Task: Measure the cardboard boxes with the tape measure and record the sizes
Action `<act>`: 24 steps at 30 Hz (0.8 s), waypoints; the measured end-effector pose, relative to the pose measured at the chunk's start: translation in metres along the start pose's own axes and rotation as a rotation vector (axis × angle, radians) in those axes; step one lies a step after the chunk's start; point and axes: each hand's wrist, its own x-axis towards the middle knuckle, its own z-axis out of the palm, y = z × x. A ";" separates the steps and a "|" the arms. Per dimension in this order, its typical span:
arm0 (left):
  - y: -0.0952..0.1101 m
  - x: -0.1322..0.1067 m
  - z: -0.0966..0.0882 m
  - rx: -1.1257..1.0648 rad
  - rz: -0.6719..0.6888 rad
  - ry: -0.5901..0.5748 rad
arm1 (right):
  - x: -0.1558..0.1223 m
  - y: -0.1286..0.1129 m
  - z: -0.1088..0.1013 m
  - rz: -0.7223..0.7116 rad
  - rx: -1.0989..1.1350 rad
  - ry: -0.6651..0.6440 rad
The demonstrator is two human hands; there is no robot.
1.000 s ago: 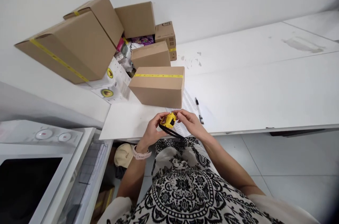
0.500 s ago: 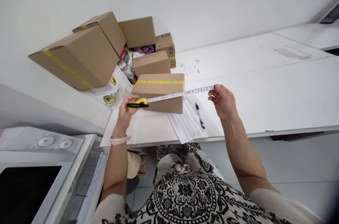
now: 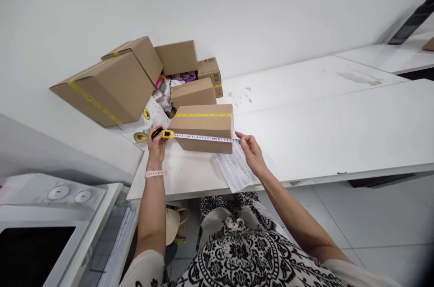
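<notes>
My left hand (image 3: 156, 148) grips the yellow case of a tape measure (image 3: 167, 134) at the left end of a small cardboard box (image 3: 203, 120) sealed with yellow tape. The tape blade (image 3: 203, 138) runs along the box's front top edge. My right hand (image 3: 250, 152) pinches the blade's end at the box's right corner. The box sits on a white table (image 3: 322, 129), partly over a printed sheet (image 3: 235, 171).
Several larger cardboard boxes (image 3: 108, 83) and loose packaged goods are piled at the back left against the white wall. A white appliance (image 3: 50, 223) stands at lower left. More white tables (image 3: 383, 58) extend to the right.
A second ago both hands held the tape measure closed near my body. The blade was then pulled out wide, and now it is shortened and laid along the box's front edge.
</notes>
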 end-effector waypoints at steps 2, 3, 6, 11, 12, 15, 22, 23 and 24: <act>-0.008 -0.011 -0.003 -0.013 0.006 0.014 | 0.001 0.012 0.004 -0.028 -0.045 -0.001; -0.012 -0.015 -0.003 -0.017 0.007 0.023 | 0.003 0.018 0.006 -0.030 -0.048 0.001; -0.018 -0.022 0.000 -0.012 0.005 0.041 | 0.009 0.023 0.011 -0.012 -0.022 0.014; 0.020 -0.034 0.013 0.030 0.036 0.029 | 0.017 -0.016 0.003 0.010 -0.113 0.096; 0.032 -0.038 0.016 0.065 0.055 0.030 | 0.019 -0.026 -0.001 0.005 -0.150 0.110; 0.060 -0.050 0.025 0.201 0.060 0.052 | 0.025 -0.048 -0.012 0.005 -0.259 0.117; 0.047 -0.073 0.030 0.249 -0.149 0.175 | 0.027 -0.045 -0.016 0.120 -0.391 0.131; 0.042 -0.074 0.028 0.241 -0.172 0.195 | 0.027 -0.044 -0.015 0.134 -0.402 0.135; 0.038 -0.075 0.027 0.233 -0.190 0.211 | 0.028 -0.043 -0.015 0.149 -0.412 0.141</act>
